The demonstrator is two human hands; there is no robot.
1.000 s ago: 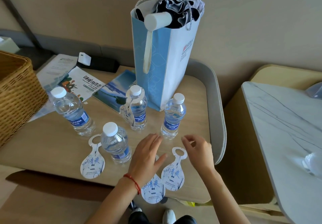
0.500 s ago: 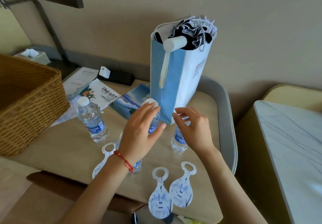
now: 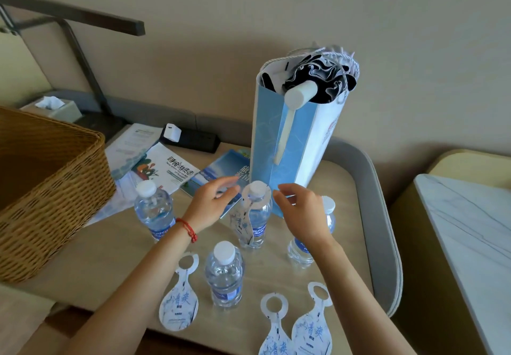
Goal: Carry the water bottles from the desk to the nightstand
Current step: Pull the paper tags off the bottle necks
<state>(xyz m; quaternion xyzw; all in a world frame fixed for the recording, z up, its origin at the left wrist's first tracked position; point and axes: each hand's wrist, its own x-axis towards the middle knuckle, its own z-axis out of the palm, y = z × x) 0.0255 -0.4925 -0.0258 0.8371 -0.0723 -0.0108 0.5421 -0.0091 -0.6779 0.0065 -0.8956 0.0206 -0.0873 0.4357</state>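
Both hands flank the clear plastic water bottle (image 3: 253,216) with the paper neck tag (image 3: 243,216), just in front of the tall blue paper bag (image 3: 287,144). Left hand (image 3: 213,205) and right hand (image 3: 301,211) have loose fingers beside its white cap, gripping nothing.

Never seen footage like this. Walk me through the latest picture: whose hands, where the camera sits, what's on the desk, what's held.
No machine here: a person wears a wide-angle camera on the head, looking forward and down, so the arms enter from the bottom.

The left hand, with a red wrist cord, and the right hand flank the tagged bottle. Their fingertips are at the paper tag round its neck. Whether they pinch it I cannot tell.

On the desk stand three more bottles: left, front, and right, partly behind the right hand. Three loose tags lie flat near the front edge. Behind stand a blue paper bag, brochures, and a wicker basket on the left.

No bottle is lifted yet.
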